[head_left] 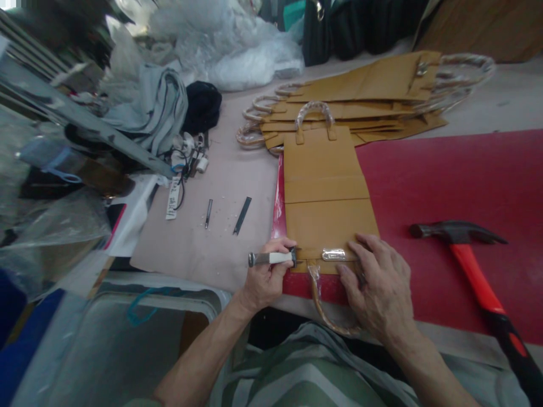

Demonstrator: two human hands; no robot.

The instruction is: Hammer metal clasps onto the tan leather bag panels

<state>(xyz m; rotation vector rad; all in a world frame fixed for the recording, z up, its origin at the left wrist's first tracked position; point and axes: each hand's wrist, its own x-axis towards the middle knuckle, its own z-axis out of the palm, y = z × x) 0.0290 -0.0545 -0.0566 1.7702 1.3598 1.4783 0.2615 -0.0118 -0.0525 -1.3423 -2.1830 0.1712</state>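
Note:
A flat tan leather bag panel with wrapped handles lies on a red mat. My left hand is closed round a metal punch tool, its tip at the panel's near left edge. My right hand rests flat on the panel's near edge, fingers spread beside a small metal plate. A plastic-wrapped handle hangs off the near edge between my hands.
A hammer with a red and black handle lies on the mat to the right. A stack of similar tan panels sits behind. Two small punches lie on the grey board at left, near cloths and plastic bags.

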